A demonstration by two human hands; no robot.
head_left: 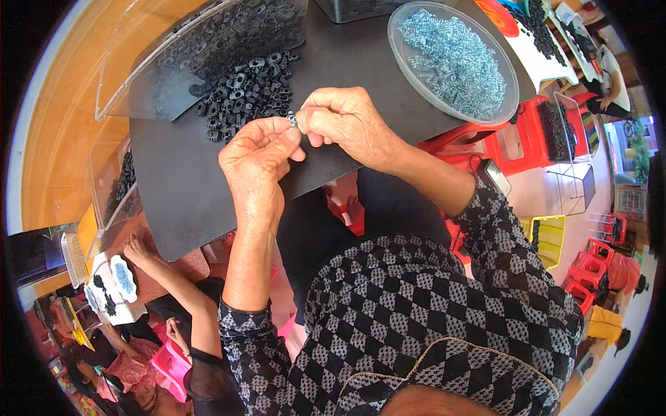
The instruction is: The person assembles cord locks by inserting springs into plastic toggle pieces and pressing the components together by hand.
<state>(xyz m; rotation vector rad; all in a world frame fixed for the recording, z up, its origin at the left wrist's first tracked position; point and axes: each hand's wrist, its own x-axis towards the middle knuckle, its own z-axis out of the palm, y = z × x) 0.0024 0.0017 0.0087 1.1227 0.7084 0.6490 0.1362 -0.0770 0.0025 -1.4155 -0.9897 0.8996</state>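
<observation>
Over the dark table [187, 187], my two hands meet with fingertips nearly touching. My left hand [260, 152] pinches a small dark and shiny piece [292, 117] between thumb and forefinger; it is too small to make out fully. From the other side, my right hand [347, 125] is closed on the same piece at its fingertips. Just beyond them lies a heap of small black plastic parts with holes [246, 93]. To the right, a round clear tub [516, 90] holds many small bluish metal springs [454, 66].
A clear plastic bin [149, 87] lies tipped at the far left with more black parts. Red plastic stools [517, 142] stand to the right, and a yellow crate [552, 239] is beyond them. A co-worker's arm [184, 291] reaches in at lower left.
</observation>
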